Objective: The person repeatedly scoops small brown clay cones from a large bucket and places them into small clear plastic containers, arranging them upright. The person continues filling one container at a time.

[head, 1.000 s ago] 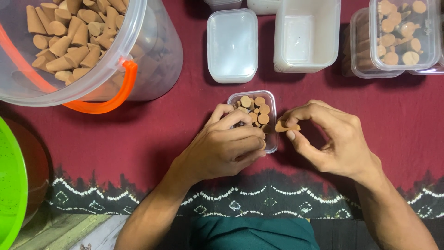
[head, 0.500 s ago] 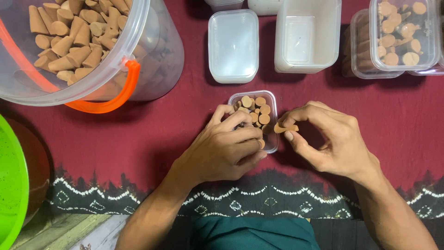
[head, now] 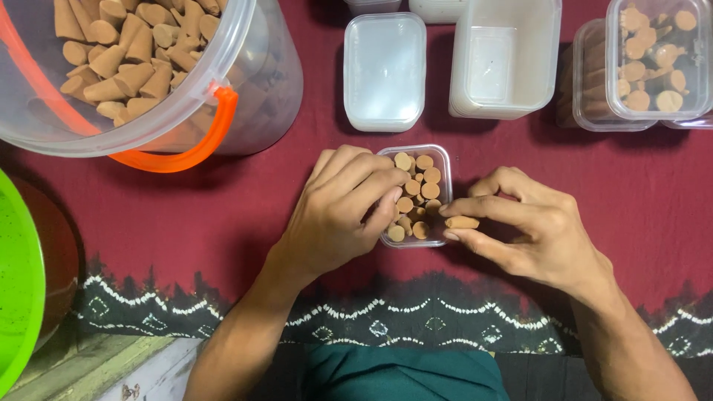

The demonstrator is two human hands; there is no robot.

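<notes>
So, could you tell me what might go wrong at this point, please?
The small clear box already looks crowded with upright cones, so pushing in the cone from the right hand could topple its neighbours. The left hand rests on the box's edge and cones; a nudge might tip it. That cone sits only in a fingertip grip and could drop.

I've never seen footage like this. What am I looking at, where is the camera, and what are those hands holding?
There is no machine here: these are a person's two bare hands, filmed from a camera worn on the head and looking straight down.

The left hand rests on a small clear plastic box packed with upright tan cones, its fingers among them. The right hand pinches one loose tan cone beside the box's edge.

All this sits on a dark red cloth. Around it stand a big clear bucket with an orange handle full of cones, a flat translucent lid, empty white tubs, and filled clear boxes.
</notes>
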